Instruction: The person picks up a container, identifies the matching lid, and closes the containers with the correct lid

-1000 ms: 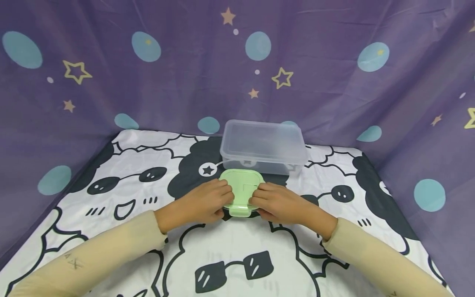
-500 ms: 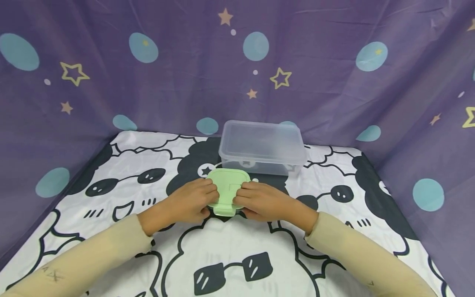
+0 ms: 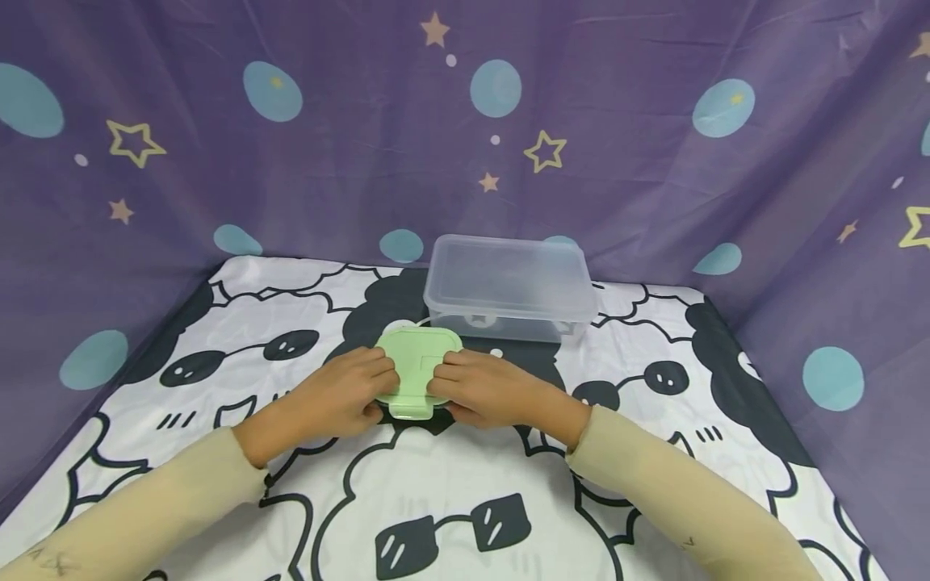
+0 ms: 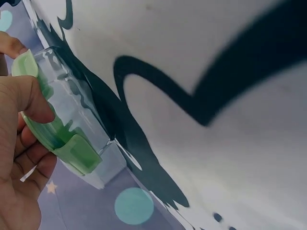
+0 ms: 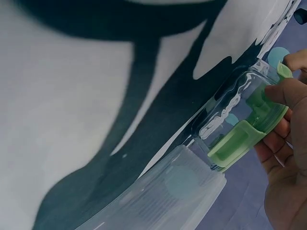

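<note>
Between both hands is a food container with a light green lid, its rounded corners and front latch turned toward me. My left hand grips its left side, fingers over the lid's edge and thumb lower down. From the other side my right hand holds it the same way. Under the lid, the left wrist view shows a clear body close over the cloth and a green latch on its side. The right wrist view also shows a green latch, beside the right thumb.
Behind the container, slightly right, a large translucent plastic box stands at the back of the table. A white cloth with black cartoon drawings covers the table. A purple curtain with stars and blue ovals hangs around the back and sides.
Both hands have moved left together, carrying the green-lidded food container along. It was in front of the large box's left part and is now mostly left of it. Both grips look the same.
</note>
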A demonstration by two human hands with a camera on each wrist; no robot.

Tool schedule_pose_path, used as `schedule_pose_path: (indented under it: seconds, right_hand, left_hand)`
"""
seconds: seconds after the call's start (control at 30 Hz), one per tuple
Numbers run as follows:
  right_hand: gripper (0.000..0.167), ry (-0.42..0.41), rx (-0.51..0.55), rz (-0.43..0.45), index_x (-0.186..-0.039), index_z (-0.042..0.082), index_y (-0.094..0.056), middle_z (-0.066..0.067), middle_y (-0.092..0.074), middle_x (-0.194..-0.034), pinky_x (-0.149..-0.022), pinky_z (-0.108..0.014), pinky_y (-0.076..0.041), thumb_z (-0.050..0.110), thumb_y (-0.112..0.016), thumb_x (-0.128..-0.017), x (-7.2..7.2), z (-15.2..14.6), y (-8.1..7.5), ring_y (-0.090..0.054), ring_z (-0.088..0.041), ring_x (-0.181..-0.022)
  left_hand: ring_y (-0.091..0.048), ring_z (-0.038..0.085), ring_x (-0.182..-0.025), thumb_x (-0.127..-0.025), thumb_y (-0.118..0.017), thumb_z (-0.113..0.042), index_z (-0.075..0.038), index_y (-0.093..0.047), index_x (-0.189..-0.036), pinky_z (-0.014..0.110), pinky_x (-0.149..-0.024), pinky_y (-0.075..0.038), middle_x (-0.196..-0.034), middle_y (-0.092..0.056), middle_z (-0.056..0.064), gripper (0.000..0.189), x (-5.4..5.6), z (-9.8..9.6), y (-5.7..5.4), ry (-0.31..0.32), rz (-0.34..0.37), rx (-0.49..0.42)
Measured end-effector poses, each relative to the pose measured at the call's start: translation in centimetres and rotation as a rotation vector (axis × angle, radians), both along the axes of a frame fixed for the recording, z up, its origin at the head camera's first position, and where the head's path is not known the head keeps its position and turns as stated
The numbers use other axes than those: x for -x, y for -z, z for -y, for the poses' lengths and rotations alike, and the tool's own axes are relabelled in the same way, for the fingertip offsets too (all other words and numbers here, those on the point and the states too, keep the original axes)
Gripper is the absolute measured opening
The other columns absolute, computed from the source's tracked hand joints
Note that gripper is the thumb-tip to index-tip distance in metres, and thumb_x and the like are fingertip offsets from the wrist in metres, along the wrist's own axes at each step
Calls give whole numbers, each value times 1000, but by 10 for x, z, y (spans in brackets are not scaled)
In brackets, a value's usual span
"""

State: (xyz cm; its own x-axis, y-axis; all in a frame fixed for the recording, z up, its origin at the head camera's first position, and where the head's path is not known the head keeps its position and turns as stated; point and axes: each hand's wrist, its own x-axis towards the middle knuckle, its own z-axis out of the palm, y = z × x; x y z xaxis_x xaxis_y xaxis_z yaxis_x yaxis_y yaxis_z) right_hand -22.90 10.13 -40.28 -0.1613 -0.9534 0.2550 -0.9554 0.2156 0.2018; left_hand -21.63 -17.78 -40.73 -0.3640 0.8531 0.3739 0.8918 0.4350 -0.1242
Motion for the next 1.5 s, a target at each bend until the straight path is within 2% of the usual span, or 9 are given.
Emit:
schedule_pose_path:
  seconds: [0.3, 0.77, 1.13, 1.5]
  right_hand:
    - [19, 23, -31, 2, -114, 17, -60, 6, -57, -99, -83, -30, -41, 18, -66, -96, 6, 17, 1, -47, -16, -90]
    - [20, 64, -47, 23, -115, 16, -60, 5, -59, -102, -87, -29, -42, 19, -66, -97, 12, 40, -3, -50, -16, -96]
    - [19, 119, -63, -32, -116, 18, -60, 5, -61, -107, -91, -28, -44, 23, -66, -99, 17, 53, 0, -53, -15, -99]
    - [20, 175, -66, -47, -118, 16, -62, 5, -63, -110, -92, -29, -47, 23, -65, -99, 31, 64, 1, -54, -16, -103]
  left_hand:
    - [-37, 13, -77, -60, -62, 0, -17, -51, -80, 29, -68, -35, -79, -41, -8, 29, 2, 18, 1, -37, 29, -17]
    - [-37, 11, -77, -58, -64, 2, -18, -51, -78, 30, -68, -38, -79, -41, -10, 31, 10, 39, 0, -54, 32, -39]
    - [-43, 12, -77, -58, -63, 3, -17, -54, -78, 31, -69, -43, -80, -49, -10, 29, 24, 52, 3, -36, 20, -86]
    - [-45, 13, -77, -59, -63, 5, -16, -56, -77, 30, -68, -42, -80, -52, -7, 29, 40, 59, 3, -86, 28, -99]
